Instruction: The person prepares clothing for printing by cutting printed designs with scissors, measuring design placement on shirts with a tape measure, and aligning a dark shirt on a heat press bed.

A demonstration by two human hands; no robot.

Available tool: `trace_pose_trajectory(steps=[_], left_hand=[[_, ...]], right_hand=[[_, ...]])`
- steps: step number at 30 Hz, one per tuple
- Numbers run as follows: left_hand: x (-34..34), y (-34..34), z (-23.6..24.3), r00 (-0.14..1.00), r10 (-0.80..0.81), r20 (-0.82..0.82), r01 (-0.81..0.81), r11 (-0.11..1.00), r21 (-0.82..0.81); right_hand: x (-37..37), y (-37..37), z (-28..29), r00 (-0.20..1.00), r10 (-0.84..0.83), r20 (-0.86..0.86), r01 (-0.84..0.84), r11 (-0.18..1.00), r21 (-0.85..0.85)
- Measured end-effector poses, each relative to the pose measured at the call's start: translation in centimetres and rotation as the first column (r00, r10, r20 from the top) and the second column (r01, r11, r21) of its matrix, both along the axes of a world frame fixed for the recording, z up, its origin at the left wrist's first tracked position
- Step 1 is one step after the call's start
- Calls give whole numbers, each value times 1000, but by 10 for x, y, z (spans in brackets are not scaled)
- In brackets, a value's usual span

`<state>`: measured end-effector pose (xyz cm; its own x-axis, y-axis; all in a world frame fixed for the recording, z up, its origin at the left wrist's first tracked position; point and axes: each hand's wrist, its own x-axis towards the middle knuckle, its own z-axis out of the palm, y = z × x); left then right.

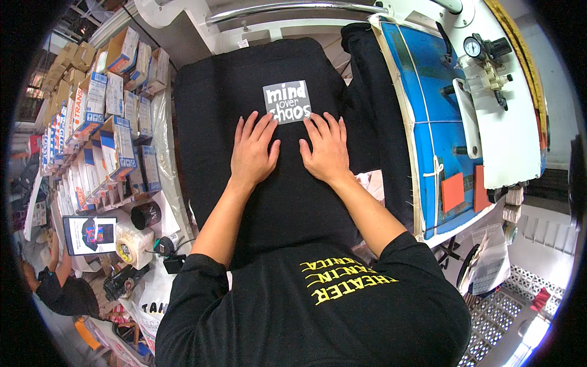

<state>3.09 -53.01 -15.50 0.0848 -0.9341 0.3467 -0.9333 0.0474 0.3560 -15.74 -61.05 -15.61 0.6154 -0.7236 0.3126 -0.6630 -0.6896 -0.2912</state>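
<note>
Your left hand point(254, 151) and right hand point(326, 150) lie flat on the black shirt point(220, 104), fingers spread and released — grasping nothing. The grey square patch point(287, 102) sits on the shirt just beyond your fingertips, which touch its near edge — blue board point(422, 92) well right of your right fingers.

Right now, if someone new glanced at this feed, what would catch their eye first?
Most likely the grey rectangular transfer sheet with white lettering, lying on the black garment spread over the platen at centre. Just below it, the left hand and right hand lie flat on the fabric, fingertips at the sheet's lower edge. To the right, a bright blue padded board stands out; stacked boxes crowd the left.
</note>
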Motion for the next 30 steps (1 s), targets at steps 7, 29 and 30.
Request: trace_pose_trajectory(steps=[7, 29, 30], left_hand=[[0, 0, 0, 1000, 9, -20, -10, 1000, -21], [-1, 2, 0, 998, 34, -47, -35, 999, -27], [0, 2, 0, 998, 35, -53, -36, 999, -27]], right_hand=[[0, 1, -1, 1000, 8, -12, -8, 1000, -2], [-23, -108, -38, 493, -857, 152, -394, -64, 917], [-23, -111, -42, 411, -869, 277, -472, 58, 880]])
